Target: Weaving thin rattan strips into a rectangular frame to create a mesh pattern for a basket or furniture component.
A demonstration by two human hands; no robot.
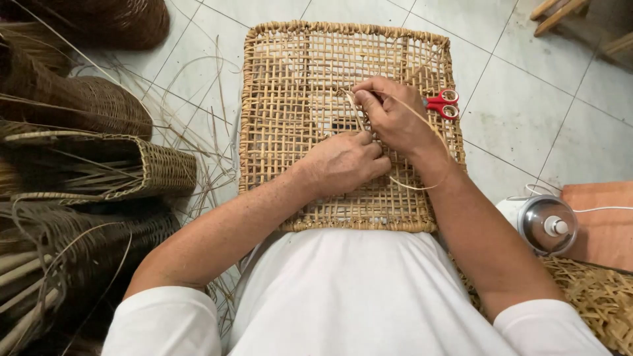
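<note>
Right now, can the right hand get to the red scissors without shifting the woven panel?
Probably yes. The red scissors lie on the woven panel's right edge, just beside the right hand, with nothing between them. That hand is pinching a cane strand, so it would likely have to let go first.

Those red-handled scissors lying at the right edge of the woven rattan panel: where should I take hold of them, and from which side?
Grip the red-handled scissors by their two red finger loops, coming from the right over the tiled floor. The loops face outward past the woven rattan panel edge, while the blades point inward, hidden behind the right hand.
</note>
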